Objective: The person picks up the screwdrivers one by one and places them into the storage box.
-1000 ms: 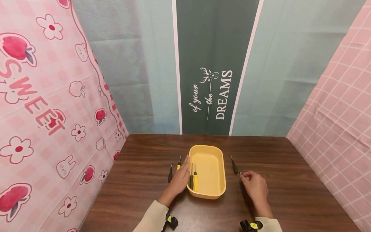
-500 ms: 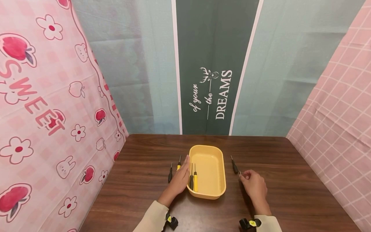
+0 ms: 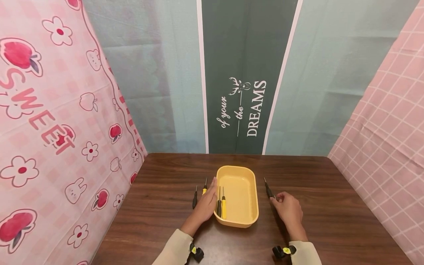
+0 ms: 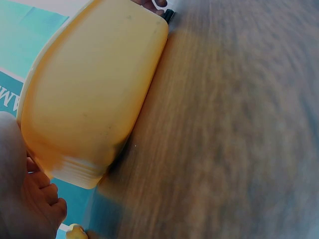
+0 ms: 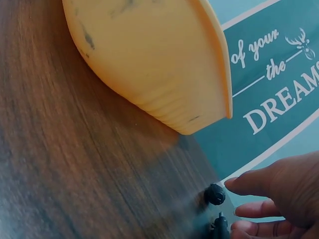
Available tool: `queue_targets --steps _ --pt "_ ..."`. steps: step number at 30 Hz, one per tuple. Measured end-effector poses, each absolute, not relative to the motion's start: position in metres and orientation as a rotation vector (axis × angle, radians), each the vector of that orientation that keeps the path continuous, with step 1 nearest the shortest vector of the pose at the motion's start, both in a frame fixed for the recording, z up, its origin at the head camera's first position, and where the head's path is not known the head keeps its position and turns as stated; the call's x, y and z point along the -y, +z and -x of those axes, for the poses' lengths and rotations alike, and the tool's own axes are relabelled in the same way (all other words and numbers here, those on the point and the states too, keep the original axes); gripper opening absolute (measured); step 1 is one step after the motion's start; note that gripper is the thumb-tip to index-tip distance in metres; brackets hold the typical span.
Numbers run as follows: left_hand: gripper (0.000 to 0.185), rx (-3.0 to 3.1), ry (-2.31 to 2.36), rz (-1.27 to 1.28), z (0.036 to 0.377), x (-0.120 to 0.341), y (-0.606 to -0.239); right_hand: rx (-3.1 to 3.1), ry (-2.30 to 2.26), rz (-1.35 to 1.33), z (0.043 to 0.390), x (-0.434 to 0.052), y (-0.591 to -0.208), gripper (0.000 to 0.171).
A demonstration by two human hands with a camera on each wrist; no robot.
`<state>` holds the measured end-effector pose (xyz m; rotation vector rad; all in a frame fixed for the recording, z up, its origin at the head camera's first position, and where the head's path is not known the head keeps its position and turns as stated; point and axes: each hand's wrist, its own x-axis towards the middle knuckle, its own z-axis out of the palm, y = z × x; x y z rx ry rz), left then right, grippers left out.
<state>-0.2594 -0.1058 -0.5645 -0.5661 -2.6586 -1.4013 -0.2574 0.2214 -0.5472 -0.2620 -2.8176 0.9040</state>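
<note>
My left hand (image 3: 206,204) rests with extended fingers along the left wall of a yellow plastic tray (image 3: 253,195). In the tray lie a black screwdriver (image 3: 219,208) and a yellow-handled screwdriver (image 3: 223,209). My right hand (image 3: 289,208) is to the right of the tray, its fingertips right at the handle end of a black screwdriver (image 3: 268,189) on the table. In the right wrist view, thumb and fingers stand apart near that handle's end (image 5: 215,194), with a second black screwdriver (image 5: 219,226) just beside the lower fingers; the hand hides most of it in the head view.
Left of the tray, another black screwdriver (image 3: 194,198) and a yellow-handled screwdriver (image 3: 204,187), partly behind my left hand, lie on the brown wooden table (image 3: 159,217). Patterned cloths hang at the back and both sides.
My right hand has shifted slightly forward and left, bringing its fingertips to the black screwdriver's handle end. The left hand and tray stay in place.
</note>
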Motion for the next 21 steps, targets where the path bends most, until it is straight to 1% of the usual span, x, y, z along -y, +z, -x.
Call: queue_targets --steps 21 --pt "0.054 2.659 -1.412 0.567 0.2586 0.1053 -0.565 2.881 0.879 0.298 0.2586 -0.2277 -0.5539 0.024"
